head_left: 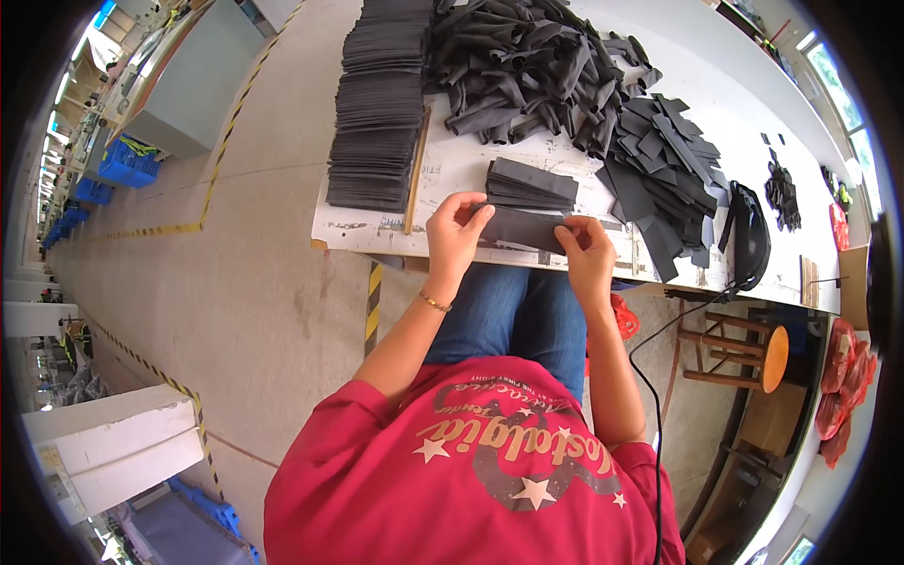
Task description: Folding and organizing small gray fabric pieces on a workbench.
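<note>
Between my two hands a flat strip of black fabric (521,229) is stretched out, above the near edge of the white table. My left hand (456,234) pinches its left end with thumb and fingers. At the other end, my right hand (588,256) pinches the strip's right corner. Just beyond it lies a small stack of black fabric strips (532,184). To the left stands a long, tightly packed row of folded black pieces (377,122), with a wooden stick (416,169) along its right side.
A big heap of rolled black fabric pieces (537,71) covers the table's far middle. Loose flat strips (659,169) are piled to the right, beside a black curved object (749,235) with a cable (650,377). A wooden stool (734,350) stands below on the right.
</note>
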Demonstrator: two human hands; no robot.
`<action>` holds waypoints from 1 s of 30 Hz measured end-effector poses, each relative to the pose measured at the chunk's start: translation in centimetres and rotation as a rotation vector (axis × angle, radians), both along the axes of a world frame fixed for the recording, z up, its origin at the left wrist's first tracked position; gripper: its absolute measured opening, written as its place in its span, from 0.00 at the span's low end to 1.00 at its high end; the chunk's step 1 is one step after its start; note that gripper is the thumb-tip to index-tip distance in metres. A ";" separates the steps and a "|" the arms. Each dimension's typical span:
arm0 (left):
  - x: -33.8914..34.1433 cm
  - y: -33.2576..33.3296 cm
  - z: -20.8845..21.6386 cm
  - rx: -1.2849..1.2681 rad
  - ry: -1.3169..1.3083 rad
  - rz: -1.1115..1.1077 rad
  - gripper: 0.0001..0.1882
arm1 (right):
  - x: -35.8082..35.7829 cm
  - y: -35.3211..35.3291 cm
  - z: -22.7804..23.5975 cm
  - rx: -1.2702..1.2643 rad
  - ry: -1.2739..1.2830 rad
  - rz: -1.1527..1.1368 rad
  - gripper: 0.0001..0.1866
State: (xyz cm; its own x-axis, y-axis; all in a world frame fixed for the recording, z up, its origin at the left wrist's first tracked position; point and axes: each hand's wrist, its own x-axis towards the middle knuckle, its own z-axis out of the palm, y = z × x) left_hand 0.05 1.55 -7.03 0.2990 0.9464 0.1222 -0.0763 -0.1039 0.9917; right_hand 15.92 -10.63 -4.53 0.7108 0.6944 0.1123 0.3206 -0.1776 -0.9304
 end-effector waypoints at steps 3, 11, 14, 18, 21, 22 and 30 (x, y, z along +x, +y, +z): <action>1.0 1.2 -3.5 0.260 0.273 0.041 0.11 | 0.8 1.3 -3.4 -0.096 -0.160 -0.003 0.10; 2.1 -0.2 -5.5 0.439 0.373 0.115 0.16 | 1.7 1.2 -6.0 -0.130 -0.251 0.021 0.10; 2.2 0.2 -5.3 0.532 0.431 0.100 0.17 | 2.1 1.2 -6.4 -0.157 -0.236 0.042 0.11; 1.9 1.2 -3.2 0.536 0.507 0.052 0.18 | 2.5 0.5 -4.6 -0.140 -0.278 0.080 0.14; 2.9 3.9 0.3 0.672 0.451 0.062 0.21 | 4.1 1.6 -1.8 -0.075 -0.248 0.003 0.15; 3.9 5.3 1.5 0.745 0.408 0.000 0.21 | 4.9 1.9 -1.4 -0.101 -0.218 -0.021 0.14; 10.6 10.3 -1.7 0.770 0.711 -0.582 0.22 | 5.3 2.6 -3.7 -0.168 -0.011 -0.052 0.18</action>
State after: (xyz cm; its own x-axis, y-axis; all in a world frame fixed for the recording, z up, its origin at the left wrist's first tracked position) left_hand 10.63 11.87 -8.74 0.8881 0.3976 0.2308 0.2313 -0.8203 0.5231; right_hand 21.22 -8.02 -8.19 0.7458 0.6662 0.0055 0.3167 -0.3472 -0.8827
